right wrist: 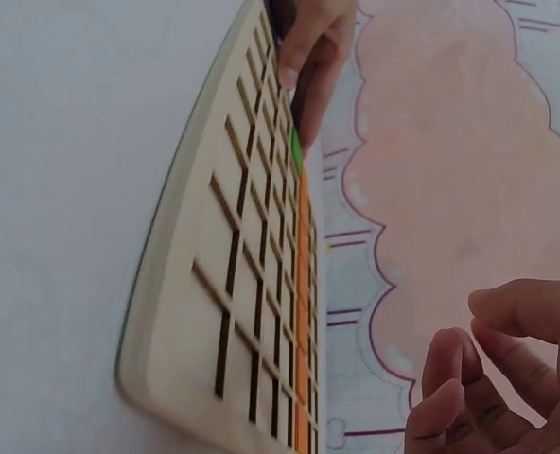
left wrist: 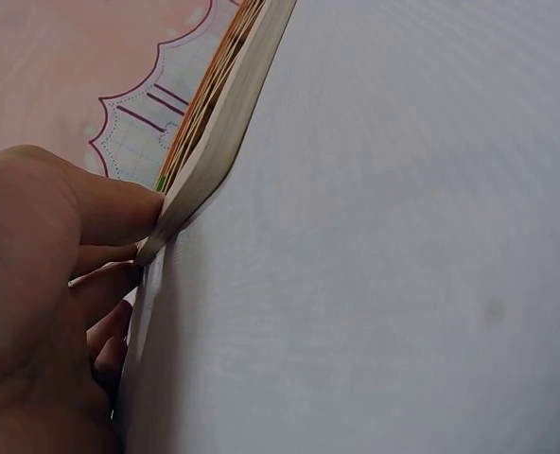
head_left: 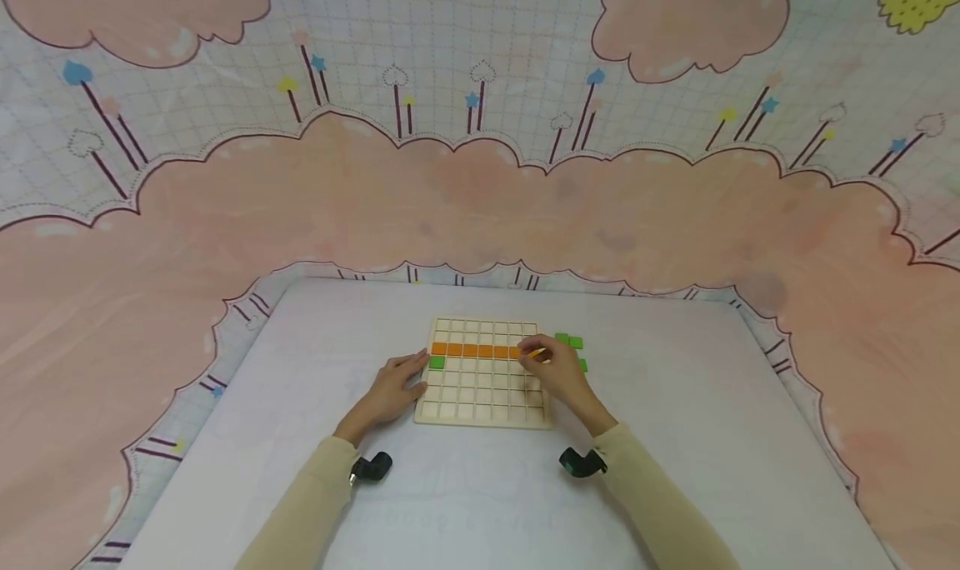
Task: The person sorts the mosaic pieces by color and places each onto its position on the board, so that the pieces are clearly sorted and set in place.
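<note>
A pale wooden grid board [head_left: 480, 414] lies flat on the table, with a row of orange square tiles [head_left: 470, 351] across its upper part. One green tile [head_left: 437, 362] sits just below that row's left end. My left hand [head_left: 390, 391] rests against the board's left edge; thumb [left wrist: 119, 210] and fingertips touch the rim in the left wrist view. Over the row's right end, my right hand [head_left: 556, 369] pinches a tilted orange tile [head_left: 534, 353] between thumb and fingers. In the right wrist view these fingers show, but the tile cannot be made out.
Several loose green tiles [head_left: 575, 342] lie just right of the board, partly behind my right hand. The white table [head_left: 465, 503] reaches back to a patterned pink cloth backdrop [head_left: 450, 203]. A dark wrist device [head_left: 582, 462] sits at each sleeve.
</note>
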`<act>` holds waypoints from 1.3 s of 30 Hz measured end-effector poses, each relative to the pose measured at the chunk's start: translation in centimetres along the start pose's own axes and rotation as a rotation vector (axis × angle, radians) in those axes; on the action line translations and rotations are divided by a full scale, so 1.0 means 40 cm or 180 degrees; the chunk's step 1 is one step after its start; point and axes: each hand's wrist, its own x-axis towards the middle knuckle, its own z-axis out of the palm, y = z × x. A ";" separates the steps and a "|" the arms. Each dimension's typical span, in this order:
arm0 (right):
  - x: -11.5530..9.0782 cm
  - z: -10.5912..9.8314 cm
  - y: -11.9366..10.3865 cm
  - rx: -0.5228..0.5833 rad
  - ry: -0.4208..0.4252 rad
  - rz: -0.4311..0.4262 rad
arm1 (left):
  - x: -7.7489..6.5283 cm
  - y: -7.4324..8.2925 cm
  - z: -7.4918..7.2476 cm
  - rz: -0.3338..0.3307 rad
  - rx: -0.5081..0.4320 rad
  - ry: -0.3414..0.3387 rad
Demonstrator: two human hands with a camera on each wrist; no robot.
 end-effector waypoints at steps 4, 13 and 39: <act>-0.015 -0.019 0.020 -0.0101 0.0064 0.0022 | -0.001 -0.003 0.001 0.0004 0.0011 0.0004; -0.037 -0.072 0.068 -0.0308 0.0143 0.0357 | 0.001 -0.008 0.005 -0.0016 0.0039 -0.0030; -0.016 -0.191 0.208 -0.0471 -0.0007 0.0847 | 0.000 -0.003 0.000 0.0013 0.0058 -0.0016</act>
